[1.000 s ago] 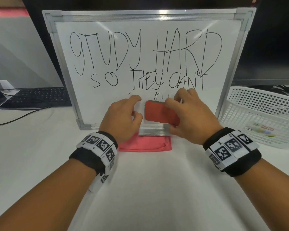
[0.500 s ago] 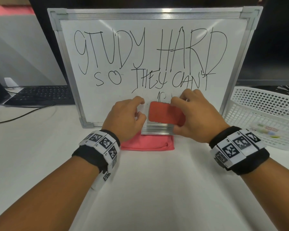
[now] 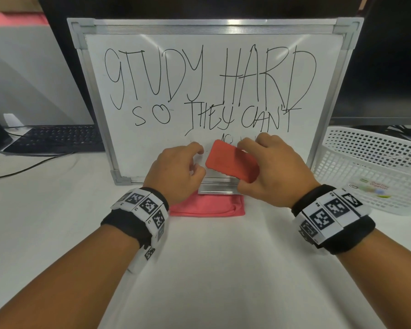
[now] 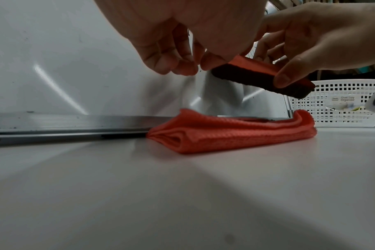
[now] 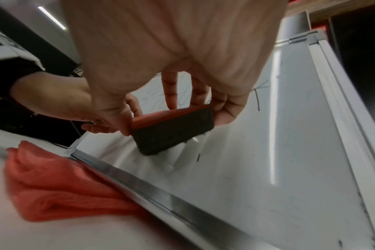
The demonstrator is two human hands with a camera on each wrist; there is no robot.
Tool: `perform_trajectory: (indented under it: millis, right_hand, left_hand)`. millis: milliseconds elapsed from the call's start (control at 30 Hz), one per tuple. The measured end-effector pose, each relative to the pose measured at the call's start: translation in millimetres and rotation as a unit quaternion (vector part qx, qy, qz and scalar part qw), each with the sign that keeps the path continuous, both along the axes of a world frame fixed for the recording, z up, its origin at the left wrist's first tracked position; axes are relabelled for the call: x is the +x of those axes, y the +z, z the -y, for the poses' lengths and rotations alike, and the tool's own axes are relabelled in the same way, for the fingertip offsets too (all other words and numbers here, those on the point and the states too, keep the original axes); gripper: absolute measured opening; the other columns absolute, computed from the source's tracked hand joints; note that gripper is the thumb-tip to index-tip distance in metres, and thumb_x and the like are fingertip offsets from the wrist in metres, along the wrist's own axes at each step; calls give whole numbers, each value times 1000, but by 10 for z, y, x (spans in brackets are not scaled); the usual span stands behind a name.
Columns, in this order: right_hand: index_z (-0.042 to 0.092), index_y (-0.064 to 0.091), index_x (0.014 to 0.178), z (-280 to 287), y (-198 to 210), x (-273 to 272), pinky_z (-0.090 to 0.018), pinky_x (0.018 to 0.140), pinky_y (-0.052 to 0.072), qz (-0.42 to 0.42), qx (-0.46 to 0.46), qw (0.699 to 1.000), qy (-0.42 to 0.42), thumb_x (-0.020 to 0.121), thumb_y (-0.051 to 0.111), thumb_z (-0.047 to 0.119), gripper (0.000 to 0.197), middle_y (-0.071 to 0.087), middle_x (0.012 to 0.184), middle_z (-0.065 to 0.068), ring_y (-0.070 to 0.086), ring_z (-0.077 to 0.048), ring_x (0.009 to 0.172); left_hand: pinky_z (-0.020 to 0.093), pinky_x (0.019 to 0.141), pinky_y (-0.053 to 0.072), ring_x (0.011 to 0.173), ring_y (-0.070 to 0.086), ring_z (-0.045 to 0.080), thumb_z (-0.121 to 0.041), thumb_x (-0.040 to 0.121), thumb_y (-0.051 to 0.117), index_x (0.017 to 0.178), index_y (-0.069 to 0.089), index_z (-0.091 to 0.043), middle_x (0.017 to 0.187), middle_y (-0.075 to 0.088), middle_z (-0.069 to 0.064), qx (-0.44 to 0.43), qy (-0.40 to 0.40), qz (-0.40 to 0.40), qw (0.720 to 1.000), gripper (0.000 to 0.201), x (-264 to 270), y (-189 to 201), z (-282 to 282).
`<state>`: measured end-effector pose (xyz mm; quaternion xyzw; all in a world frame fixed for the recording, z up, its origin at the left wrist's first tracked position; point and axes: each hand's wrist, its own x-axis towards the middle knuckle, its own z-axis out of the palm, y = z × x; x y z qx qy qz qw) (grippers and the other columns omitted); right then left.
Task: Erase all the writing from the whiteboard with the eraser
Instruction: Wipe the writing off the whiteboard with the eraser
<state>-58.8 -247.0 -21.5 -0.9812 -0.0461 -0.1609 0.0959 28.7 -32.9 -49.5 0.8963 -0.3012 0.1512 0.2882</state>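
Fingers (image 5: 171,94) of right hand (image 3: 271,172) clamped round eraser (image 3: 230,163), felt near whiteboard (image 3: 152,143); left hand (image 3: 176,172) loosely curled, empty. Wiping barely begun; next, press and sweep upward.

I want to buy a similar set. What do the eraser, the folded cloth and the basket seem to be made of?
Eraser: red, matte top, probably foam or plastic, over a dark fuzzy pad that looks like felt.
Cloth: coral woven fabric with a fine waffle texture, likely microfibre; it folds softly.
Basket: white moulded plastic, judging by its regular grid of square holes and slight sheen.
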Motion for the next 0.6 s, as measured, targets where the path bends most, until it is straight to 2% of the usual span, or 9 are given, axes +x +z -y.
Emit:
perform_trajectory:
  millis: [67, 167, 300, 367, 400, 433, 500, 600]
  right_hand:
    - [34, 46, 131, -59, 0, -24, -38, 67, 50, -14, -12, 1000, -5, 69, 67, 52, 68, 44, 96, 3, 46, -23, 87]
    - [38, 41, 136, -155, -5, -56, -36, 63, 49, -15, -3, 1000, -13, 70, 68, 54, 73, 44, 94, 3, 49, -23, 81]
    - [31, 42, 120, -284, 8, -20, -37, 62, 49, 16, 58, 998, -14, 65, 64, 68, 70, 51, 89, 4, 54, -26, 75]
    - [29, 41, 114, -368, -15, 15, -37, 63, 48, 21, 73, 997, -7, 62, 62, 76, 74, 53, 91, 5, 54, -25, 76]
    - [28, 40, 113, -410, -34, 32, -38, 64, 49, 22, 76, 997, -3, 63, 67, 75, 74, 53, 92, 5, 55, -25, 77]
    - [26, 41, 112, -442, -55, 47, -39, 65, 50, 24, 81, 996, 4, 65, 73, 71, 73, 54, 93, 4, 55, -25, 78]
    - [23, 42, 108, -473, -83, 62, -43, 67, 51, 27, 102, 994, 31, 67, 82, 57, 66, 53, 91, 2, 54, -25, 78]
    - [18, 45, 97, -446, -90, 64, -46, 69, 51, 21, 133, 988, 74, 67, 85, 34, 53, 54, 88, 0, 54, -24, 77]
  left_hand:
    - [43, 73, 56, 71, 58, 20, -33, 81, 49, 114, 64, -23, 68, 57, -9, -1, -3, -3, 1000, 37, 10, -11, 3]
    - [42, 72, 54, 69, 57, 18, -39, 85, 50, 118, 60, -28, 69, 59, -8, -15, -15, -11, 1000, 36, 6, -20, 18]
    - [35, 75, 53, 68, 57, 11, -40, 95, 52, 134, 52, -32, 75, 62, -7, -72, -38, -8, 997, 40, -23, 4, 26]
    - [25, 75, 51, 71, 58, 3, -44, 96, 53, 138, 51, -33, 78, 61, -12, -97, -53, -8, 994, 43, -73, 11, 44]
    - [19, 75, 48, 72, 58, 0, -49, 95, 54, 138, 51, -34, 80, 60, -16, -105, -59, -5, 993, 46, -105, 16, 57]
    - [16, 75, 47, 74, 58, -2, -53, 93, 55, 138, 51, -35, 83, 59, -18, -110, -60, -3, 992, 48, -130, 17, 68]
    - [20, 77, 51, 74, 60, 0, -57, 90, 60, 136, 52, -36, 87, 61, -15, -121, -46, -8, 992, 51, -157, 27, 87]
    - [25, 74, 53, 69, 61, 4, -54, 84, 70, 132, 49, -35, 92, 64, -9, -129, -17, -13, 991, 56, -170, 52, 105]
